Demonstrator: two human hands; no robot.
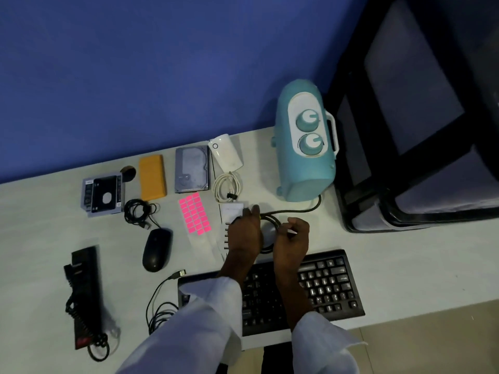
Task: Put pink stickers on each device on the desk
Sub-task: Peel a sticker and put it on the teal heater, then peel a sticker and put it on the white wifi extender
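L hand [244, 230] lay flat, fingers straight, over coiled black cord [294, 211] + grey round piece [268, 233], prob. steadying them for labelling. R hand [293, 236] had fingers curled, tips together beside coil; couldn't tell if it held anything, poss. a sticker. Pink sticker sheet [194, 213] sat mid-frame, just left of hands, handy for peeling. Cord ran up-right to teal appliance [305, 163]. Keyboard [329, 282] under wrists. Mouse [157, 249], hard drive [192, 168] further left, no stickers visible.

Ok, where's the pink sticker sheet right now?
In the head view, the sticker sheet lies mid-desk, between the mouse and the left hand, just in front of the hard drive.
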